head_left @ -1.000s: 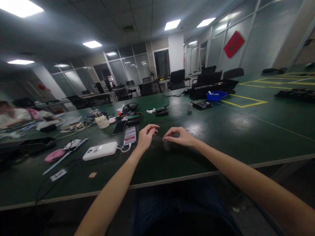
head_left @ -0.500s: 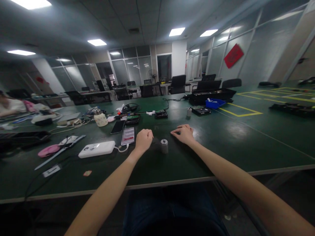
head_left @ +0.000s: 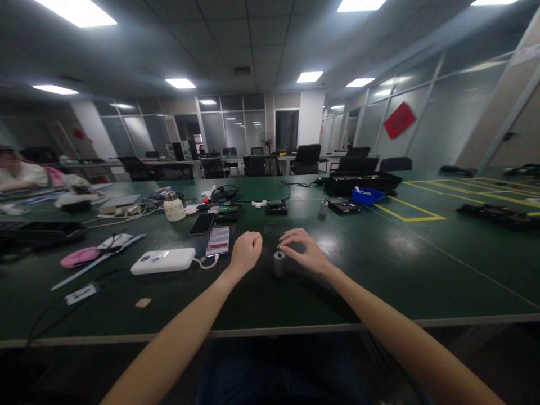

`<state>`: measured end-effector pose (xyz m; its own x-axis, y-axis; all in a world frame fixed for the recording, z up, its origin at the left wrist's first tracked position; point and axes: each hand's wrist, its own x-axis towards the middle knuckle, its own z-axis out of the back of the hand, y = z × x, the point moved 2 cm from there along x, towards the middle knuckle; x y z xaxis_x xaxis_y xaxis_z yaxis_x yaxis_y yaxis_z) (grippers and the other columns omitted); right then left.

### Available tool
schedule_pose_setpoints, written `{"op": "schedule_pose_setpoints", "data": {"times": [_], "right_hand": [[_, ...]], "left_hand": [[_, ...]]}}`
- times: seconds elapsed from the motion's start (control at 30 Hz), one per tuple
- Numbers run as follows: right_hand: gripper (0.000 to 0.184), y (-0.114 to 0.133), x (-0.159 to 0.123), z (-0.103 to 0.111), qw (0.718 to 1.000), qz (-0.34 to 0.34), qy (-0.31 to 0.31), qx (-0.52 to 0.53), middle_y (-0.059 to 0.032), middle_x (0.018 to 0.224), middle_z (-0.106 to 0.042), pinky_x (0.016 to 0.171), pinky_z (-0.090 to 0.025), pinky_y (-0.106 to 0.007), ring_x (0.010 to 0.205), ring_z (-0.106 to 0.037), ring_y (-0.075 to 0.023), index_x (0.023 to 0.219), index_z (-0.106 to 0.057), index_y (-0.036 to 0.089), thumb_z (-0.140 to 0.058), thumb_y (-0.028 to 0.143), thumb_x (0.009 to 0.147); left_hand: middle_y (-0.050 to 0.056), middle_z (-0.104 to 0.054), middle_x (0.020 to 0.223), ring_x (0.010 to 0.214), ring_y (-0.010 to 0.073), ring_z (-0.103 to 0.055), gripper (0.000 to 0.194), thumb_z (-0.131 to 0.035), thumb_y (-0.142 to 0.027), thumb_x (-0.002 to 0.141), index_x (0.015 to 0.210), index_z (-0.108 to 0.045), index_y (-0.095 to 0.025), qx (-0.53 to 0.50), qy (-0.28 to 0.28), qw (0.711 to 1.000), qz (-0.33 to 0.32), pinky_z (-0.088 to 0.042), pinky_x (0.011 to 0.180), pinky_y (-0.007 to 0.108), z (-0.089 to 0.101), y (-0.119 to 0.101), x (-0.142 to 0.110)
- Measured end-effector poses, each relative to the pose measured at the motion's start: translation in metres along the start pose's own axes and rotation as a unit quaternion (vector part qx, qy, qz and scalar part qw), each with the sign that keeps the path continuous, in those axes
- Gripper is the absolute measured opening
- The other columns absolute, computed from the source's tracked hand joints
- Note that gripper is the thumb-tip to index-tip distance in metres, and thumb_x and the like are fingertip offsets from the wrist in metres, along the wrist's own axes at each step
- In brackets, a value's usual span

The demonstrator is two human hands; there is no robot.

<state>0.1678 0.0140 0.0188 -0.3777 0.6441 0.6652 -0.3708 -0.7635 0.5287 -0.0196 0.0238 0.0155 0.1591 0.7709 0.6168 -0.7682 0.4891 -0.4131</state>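
A small silver metal cylinder [head_left: 279,264] stands upright on the green table, between my two hands. Its top face carries dark marks or holes. My right hand [head_left: 307,253] is just right of it, thumb and fingertips drawn together in a pinch over the rim of its top. Anything between those fingertips is too small to make out. To the left of the cylinder, my left hand [head_left: 246,251] is closed in a fist, apart from it; the inside of the fist is hidden.
A phone [head_left: 218,241] cabled to a white power bank [head_left: 163,260] lies left. Beyond my hands are a second cylinder [head_left: 323,208], a black device [head_left: 345,206], circuit boards [head_left: 228,212] and a blue tray [head_left: 368,196]. A person [head_left: 19,174] sits far left.
My right hand has moved left and nearer, from the table beyond the cylinder to the cylinder's top. My left hand stays closed in about the same place. The view has tilted up slightly.
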Motion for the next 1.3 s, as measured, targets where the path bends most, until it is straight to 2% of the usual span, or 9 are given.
{"op": "schedule_pose_setpoints", "data": {"times": [0.27, 0.4, 0.47, 0.57, 0.73, 0.83, 0.93, 1.13, 1.3], "right_hand": [[0.013, 0.006, -0.001, 0.000, 0.998, -0.027, 0.060, 0.004, -0.0059, 0.091, -0.068, 0.091, -0.041, -0.039, 0.097, -0.056, -0.0207, 0.081, -0.072, 0.021, -0.065, 0.032, 0.078], [0.028, 0.009, -0.001, 0.004, 0.984, -0.092, 0.141, 0.060, -0.0054, 0.101, -0.067, 0.091, -0.042, -0.036, 0.099, -0.059, -0.0199, 0.101, -0.068, 0.020, -0.063, 0.035, 0.079], [0.039, 0.011, -0.001, 0.006, 0.973, -0.122, 0.180, 0.078, -0.0056, 0.105, -0.066, 0.091, -0.043, -0.035, 0.099, -0.060, -0.0199, 0.111, -0.062, 0.019, -0.067, 0.035, 0.075], [0.044, 0.013, -0.001, 0.005, 0.964, -0.148, 0.208, 0.071, -0.0058, 0.105, -0.066, 0.090, -0.044, -0.035, 0.097, -0.060, -0.0204, 0.109, -0.063, 0.017, -0.071, 0.034, 0.070], [0.036, 0.012, -0.003, 0.001, 0.963, -0.154, 0.207, 0.076, -0.0057, 0.096, -0.068, 0.085, -0.046, -0.034, 0.090, -0.062, -0.0197, 0.098, -0.066, 0.014, -0.072, 0.034, 0.068], [0.036, 0.011, -0.004, 0.000, 0.963, -0.150, 0.203, 0.096, -0.0049, 0.091, -0.069, 0.084, -0.046, -0.033, 0.086, -0.063, -0.0185, 0.096, -0.065, 0.013, -0.073, 0.033, 0.068], [0.037, 0.010, -0.004, 0.000, 0.962, -0.151, 0.203, 0.099, -0.0049, 0.091, -0.069, 0.085, -0.046, -0.033, 0.087, -0.063, -0.0183, 0.096, -0.065, 0.013, -0.073, 0.034, 0.067], [0.038, 0.008, -0.006, 0.000, 0.961, -0.161, 0.205, 0.094, -0.0049, 0.090, -0.068, 0.083, -0.047, -0.033, 0.085, -0.063, -0.0180, 0.096, -0.065, 0.013, -0.073, 0.036, 0.068], [0.035, 0.010, -0.006, 0.001, 0.966, -0.147, 0.200, 0.071, -0.0045, 0.092, -0.068, 0.084, -0.047, -0.032, 0.087, -0.062, -0.0186, 0.095, -0.066, 0.014, -0.071, 0.038, 0.070]], "left_hand": [[0.000, -0.062, 0.067, 0.072, 0.0154, -0.053, 0.022, -0.046, -0.010, 0.077, 0.063, -0.061, -0.019, -0.088, 0.000, 0.995, -0.049, -0.039, 0.068, 0.027, 0.006, -0.012, -0.003], [0.003, -0.067, 0.091, 0.092, 0.0185, -0.054, 0.010, -0.060, -0.024, 0.078, 0.084, -0.068, -0.021, -0.155, 0.026, 0.984, -0.080, -0.042, 0.078, 0.029, 0.014, -0.019, -0.003], [0.003, -0.065, 0.099, 0.100, 0.0201, -0.051, 0.012, -0.068, -0.031, 0.074, 0.082, -0.071, -0.023, -0.158, 0.040, 0.983, -0.084, -0.040, 0.088, 0.033, 0.013, -0.019, -0.002], [0.003, -0.062, 0.106, 0.106, 0.0218, -0.047, 0.009, -0.074, -0.033, 0.068, 0.073, -0.073, -0.025, -0.145, 0.072, 0.984, -0.068, -0.037, 0.095, 0.036, 0.008, -0.016, -0.003], [0.002, -0.061, 0.109, 0.106, 0.0210, -0.046, 0.008, -0.073, -0.033, 0.069, 0.074, -0.074, -0.027, -0.154, 0.089, 0.983, -0.047, -0.038, 0.096, 0.035, 0.003, -0.011, -0.001], [0.002, -0.063, 0.103, 0.104, 0.0204, -0.048, 0.013, -0.068, -0.037, 0.073, 0.079, -0.074, -0.027, -0.127, 0.033, 0.991, -0.025, -0.038, 0.094, 0.035, 0.001, -0.001, 0.006], [0.004, -0.063, 0.094, 0.098, 0.0227, -0.048, 0.016, -0.067, -0.040, 0.074, 0.079, -0.075, -0.027, -0.032, -0.039, 0.998, 0.033, -0.037, 0.090, 0.038, -0.006, 0.020, 0.012], [0.008, -0.062, 0.091, 0.095, 0.0284, -0.047, 0.017, -0.064, -0.040, 0.074, 0.079, -0.076, -0.029, 0.064, 0.053, 0.991, 0.108, -0.038, 0.081, 0.041, -0.024, 0.051, 0.010], [0.006, -0.068, 0.090, 0.095, 0.0255, -0.054, 0.018, -0.062, -0.038, 0.076, 0.079, -0.075, -0.025, -0.009, 0.025, 0.995, 0.094, -0.040, 0.086, 0.040, -0.019, 0.036, 0.011]]}}
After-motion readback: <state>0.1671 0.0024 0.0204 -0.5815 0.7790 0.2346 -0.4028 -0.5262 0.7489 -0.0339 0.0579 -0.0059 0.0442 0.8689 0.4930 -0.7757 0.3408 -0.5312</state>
